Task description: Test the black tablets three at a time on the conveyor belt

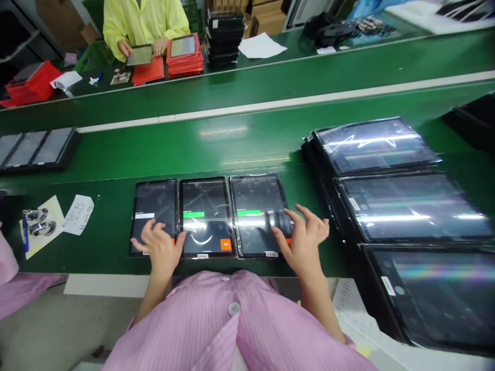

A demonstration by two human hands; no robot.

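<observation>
Clock centred on the middle tablet [204, 198], 12 pointing away from the wearer. The left tablet [157, 198] lies at 9, the right tablet [257, 193] at 3; all three sit face up in a close row on the green bench [247, 149], probably so every screen reads from one standing spot.

Left hand [160, 250]: over the left tablet's near part, fingers spread, gripping nothing. Right hand [303, 245]: over the right tablet's near right corner, likewise spread and empty. The hands are well apart; fingertip contact with glass: cannot tell. The loose spread presumably leaves fingers free for the screens.

Green bars show on the middle and right screens, a white one on the left.

Further out at 3: film-covered tablets [417, 206], seemingly grouped within arm's reach. Out at 9: a handwritten note [78, 215], set aside, perhaps to spare working room.
</observation>
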